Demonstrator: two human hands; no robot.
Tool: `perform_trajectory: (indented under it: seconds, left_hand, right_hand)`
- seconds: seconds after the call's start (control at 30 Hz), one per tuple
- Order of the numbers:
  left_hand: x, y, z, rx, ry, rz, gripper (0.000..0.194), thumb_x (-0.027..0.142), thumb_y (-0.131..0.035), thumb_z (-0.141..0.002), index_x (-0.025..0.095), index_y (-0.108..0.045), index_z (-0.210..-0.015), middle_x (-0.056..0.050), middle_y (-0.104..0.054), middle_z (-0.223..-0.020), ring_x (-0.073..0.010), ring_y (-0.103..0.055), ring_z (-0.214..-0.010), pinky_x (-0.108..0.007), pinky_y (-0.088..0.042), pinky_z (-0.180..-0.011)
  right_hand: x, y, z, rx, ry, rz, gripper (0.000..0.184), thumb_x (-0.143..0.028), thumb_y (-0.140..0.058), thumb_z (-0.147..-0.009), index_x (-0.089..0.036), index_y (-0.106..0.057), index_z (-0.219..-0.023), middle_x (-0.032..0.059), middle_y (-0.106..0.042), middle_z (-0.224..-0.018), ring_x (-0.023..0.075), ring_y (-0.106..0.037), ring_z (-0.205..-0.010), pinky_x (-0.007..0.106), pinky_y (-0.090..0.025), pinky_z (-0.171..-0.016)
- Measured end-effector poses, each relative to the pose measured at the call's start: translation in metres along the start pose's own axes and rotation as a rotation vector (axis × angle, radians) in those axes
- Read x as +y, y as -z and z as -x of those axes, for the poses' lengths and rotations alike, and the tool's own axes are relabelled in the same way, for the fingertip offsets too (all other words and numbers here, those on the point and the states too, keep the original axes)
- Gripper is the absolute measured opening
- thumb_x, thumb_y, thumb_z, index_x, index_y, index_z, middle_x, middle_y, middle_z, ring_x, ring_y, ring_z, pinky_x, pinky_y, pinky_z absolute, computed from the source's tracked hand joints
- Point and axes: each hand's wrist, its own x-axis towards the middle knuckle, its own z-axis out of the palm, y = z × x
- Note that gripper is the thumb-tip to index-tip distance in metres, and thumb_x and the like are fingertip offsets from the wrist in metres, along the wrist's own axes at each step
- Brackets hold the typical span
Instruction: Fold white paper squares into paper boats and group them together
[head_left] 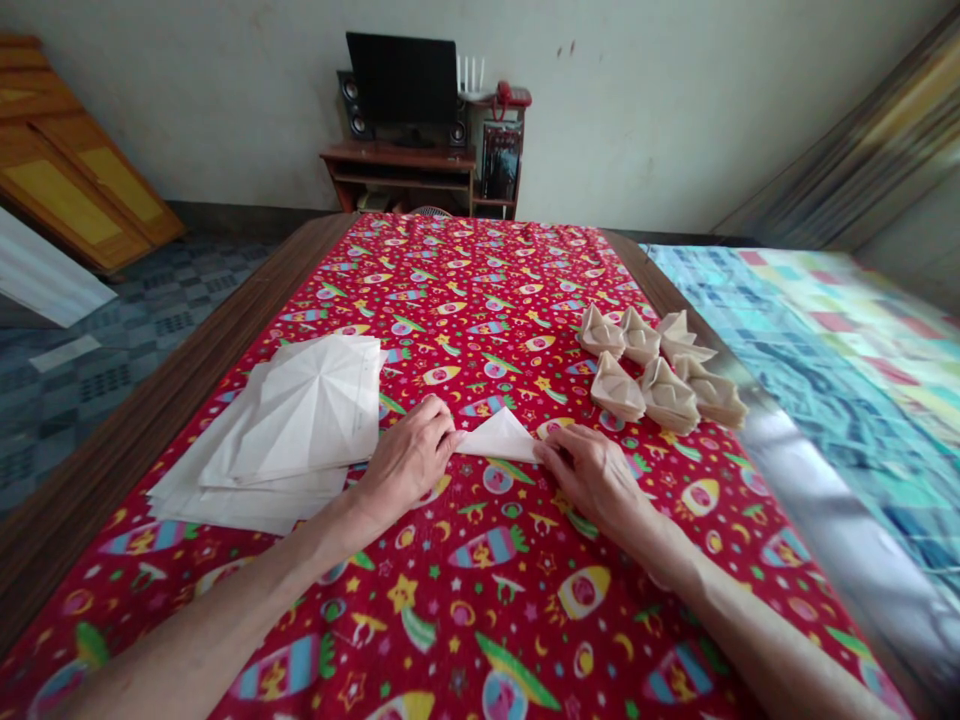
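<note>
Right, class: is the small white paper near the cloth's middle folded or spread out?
Folded. The white paper shows as a small triangle with one peak, whereas the creased sheet at left lies spread wide.

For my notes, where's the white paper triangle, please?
Just below the head view's centre, the triangle lies on red patterned cloth, between left hand and right hand.

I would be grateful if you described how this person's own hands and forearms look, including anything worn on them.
The left hand and right hand are ungloved, and I can see no ring, bracelet or watch. The left forearm and right forearm are slim and bare as far as the picture's edge, with no sleeve in view.
</note>
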Motion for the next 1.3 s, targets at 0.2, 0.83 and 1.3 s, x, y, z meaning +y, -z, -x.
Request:
perform_trajectory:
  seconds: [0.2,0.83,1.3]
  left_hand:
    - [0.0,-0.001,-0.001,-0.04,0.034,-0.021,0.025,0.026,-0.047,-0.093,0.017,-0.054,-0.07,-0.001,-0.052,-0.083,-0.0129,-0.056,-0.073,-0.024,-0.045,-0.064]
    - [0.05,-0.009,0.019,-0.165,-0.306,-0.11,0.046,0.031,-0.036,-0.097,0.011,-0.038,-0.138,-0.01,-0.037,-0.147,-0.0222,-0.023,-0.141,-0.043,-0.023,-0.116]
    - [0.048,-0.011,0.021,-0.274,-0.268,-0.057,0.049,0.034,-0.035,-0.098,0.015,-0.032,-0.143,-0.007,-0.028,-0.152,-0.0194,-0.018,-0.142,-0.04,-0.017,-0.117]
  right_hand:
    - [0.002,-0.001,-0.002,-0.022,-0.006,0.001,0.025,-0.029,-0.051,-0.09,-0.021,-0.047,-0.067,-0.0005,-0.053,-0.067,0.0121,-0.048,-0.058,0.024,-0.032,-0.055]
    - [-0.003,0.001,-0.002,-0.027,-0.002,-0.006,0.024,-0.024,-0.051,-0.089,-0.02,-0.044,-0.066,-0.0014,-0.049,-0.065,0.0116,-0.043,-0.058,0.024,-0.029,-0.056]
    - [-0.002,0.002,0.007,0.105,-0.023,0.16,0.016,-0.025,-0.057,-0.086,-0.016,-0.059,-0.099,0.0097,-0.064,-0.098,0.0229,-0.057,-0.089,0.035,-0.045,-0.076]
